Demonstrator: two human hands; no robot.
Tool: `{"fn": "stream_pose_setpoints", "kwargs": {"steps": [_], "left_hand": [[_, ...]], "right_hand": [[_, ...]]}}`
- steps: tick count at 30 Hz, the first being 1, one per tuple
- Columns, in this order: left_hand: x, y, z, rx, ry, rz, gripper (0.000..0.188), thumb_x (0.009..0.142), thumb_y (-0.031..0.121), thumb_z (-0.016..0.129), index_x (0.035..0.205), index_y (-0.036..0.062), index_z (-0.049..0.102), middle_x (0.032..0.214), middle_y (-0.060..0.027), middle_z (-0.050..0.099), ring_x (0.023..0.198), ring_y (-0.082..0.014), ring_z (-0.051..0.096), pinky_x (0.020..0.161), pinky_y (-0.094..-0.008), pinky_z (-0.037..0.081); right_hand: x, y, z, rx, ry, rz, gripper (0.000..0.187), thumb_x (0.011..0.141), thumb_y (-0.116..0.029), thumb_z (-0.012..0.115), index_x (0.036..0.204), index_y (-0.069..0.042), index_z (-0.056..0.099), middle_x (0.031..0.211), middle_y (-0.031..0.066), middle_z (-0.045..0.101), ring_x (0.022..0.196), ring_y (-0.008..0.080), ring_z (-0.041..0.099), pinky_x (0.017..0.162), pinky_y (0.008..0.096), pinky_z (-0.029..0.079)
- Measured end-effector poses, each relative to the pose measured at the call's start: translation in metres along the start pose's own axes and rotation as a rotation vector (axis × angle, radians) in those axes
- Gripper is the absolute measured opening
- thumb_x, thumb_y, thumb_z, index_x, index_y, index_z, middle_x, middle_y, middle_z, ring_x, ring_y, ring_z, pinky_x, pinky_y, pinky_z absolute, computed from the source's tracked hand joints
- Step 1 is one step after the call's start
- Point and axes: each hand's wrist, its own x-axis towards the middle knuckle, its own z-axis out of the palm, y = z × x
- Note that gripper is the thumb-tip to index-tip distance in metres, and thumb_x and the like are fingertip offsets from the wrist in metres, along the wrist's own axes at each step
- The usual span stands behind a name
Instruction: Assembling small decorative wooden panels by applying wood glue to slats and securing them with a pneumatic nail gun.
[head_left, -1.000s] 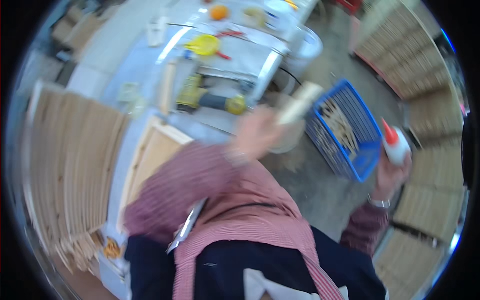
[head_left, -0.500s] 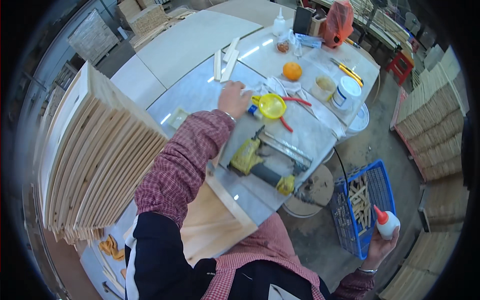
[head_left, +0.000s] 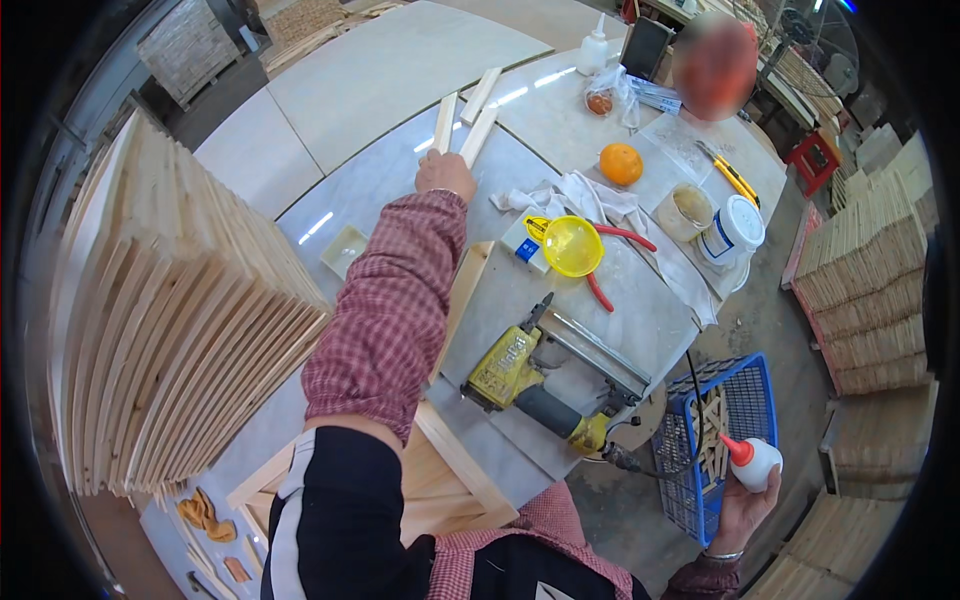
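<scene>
My left hand reaches across the table, its fingers closed at the near end of a short pale wooden strip. A second wooden strip lies against that hand, and a third strip rests just beyond. Out to the lower right, my right hand is wrapped round a white glue bottle with a red nozzle, tilted up to the left. Beneath my left arm sits a wooden panel with a raised frame.
A yellow nail gun lies by the table's right edge, near a yellow bowl and red-handled pliers. Stacked wooden panels rise on the left. A blue crate with wood offcuts stands below right. An orange sits farther back.
My left hand has moved left, from beside the bowl to the wooden strips, and its fingers have closed. The right hand still holds the glue bottle. The whole view has shifted slightly.
</scene>
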Motion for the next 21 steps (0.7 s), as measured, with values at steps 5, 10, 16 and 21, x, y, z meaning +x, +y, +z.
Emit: {"fn": "stream_pose_setpoints", "kwargs": {"steps": [5,10,16,21], "left_hand": [[-0.086,-0.039,-0.065,-0.721,-0.308,-0.1,0.029,0.079,0.028,0.062,0.09,0.001,0.063,0.086,-0.0093,0.062,0.077,-0.0219,0.059,0.07,-0.0306,0.048],[-0.244,-0.114,-0.162,-1.562,-0.635,-0.193,0.035,0.086,0.03,0.059,0.101,-0.001,0.058,0.088,-0.0041,0.06,0.076,-0.0121,0.057,0.066,-0.0228,0.046],[-0.405,-0.196,-0.23,-1.824,-0.667,-0.401,0.025,0.089,0.022,0.055,0.096,-0.0015,0.059,0.089,-0.0047,0.06,0.072,-0.0105,0.056,0.063,-0.0221,0.046],[-0.467,-0.257,-0.218,-0.957,-0.427,-0.192,0.026,0.087,0.022,0.057,0.098,-0.0016,0.057,0.089,-0.0083,0.06,0.072,-0.0169,0.058,0.065,-0.0265,0.047]], "right_hand": [[-0.023,-0.006,-0.01,0.018,-0.1,0.031,0.045,0.087,-0.025,0.057,0.122,0.0,0.044,0.121,0.0163,0.052,0.11,0.0289,0.052,0.091,0.043,0.048],[-0.047,-0.01,-0.025,0.059,-0.248,0.112,0.046,0.087,-0.024,0.058,0.123,0.0,0.044,0.125,0.0168,0.049,0.114,0.0298,0.05,0.094,0.0443,0.046],[-0.089,-0.003,-0.02,0.092,-0.335,0.204,0.05,0.085,-0.022,0.06,0.123,0.003,0.041,0.126,0.0197,0.047,0.117,0.0317,0.047,0.097,0.0459,0.043],[-0.111,0.017,-0.002,0.087,-0.397,0.21,0.049,0.085,-0.022,0.06,0.123,0.003,0.042,0.126,0.0192,0.047,0.117,0.0316,0.047,0.098,0.0463,0.042]]}}
